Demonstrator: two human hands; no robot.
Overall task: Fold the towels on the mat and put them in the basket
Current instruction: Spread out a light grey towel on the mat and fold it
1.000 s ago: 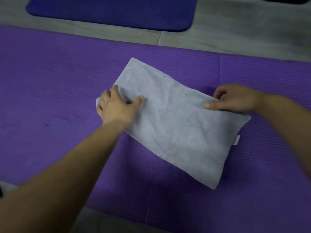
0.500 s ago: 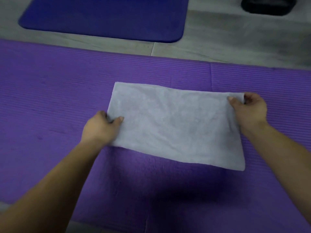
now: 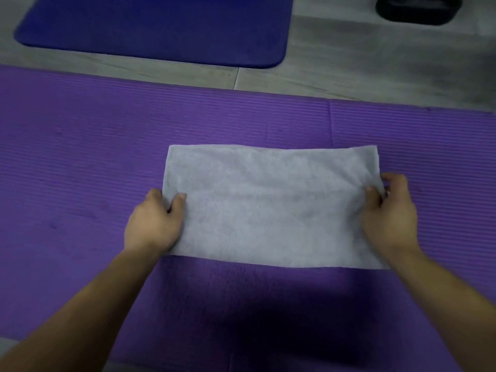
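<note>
A grey towel [image 3: 271, 205], folded into a wide rectangle, lies flat on the purple mat [image 3: 80, 170] in the middle of the view. My left hand [image 3: 155, 224] grips the towel's left edge, thumb on top and fingers under it. At the opposite side my right hand [image 3: 389, 213] pinches the right edge, which is slightly lifted and bunched. A dark basket [image 3: 417, 8] shows only in part at the top right corner, on the floor beyond the mat.
A dark blue mat [image 3: 155, 25] lies on the grey tiled floor [image 3: 349, 63] behind the purple mat. The purple mat stretches wide to both sides of the towel.
The towel has turned from a slant to square with the mat. Both hands have slid from its far part to the middle of its short edges. The view has tilted up, showing the basket.
</note>
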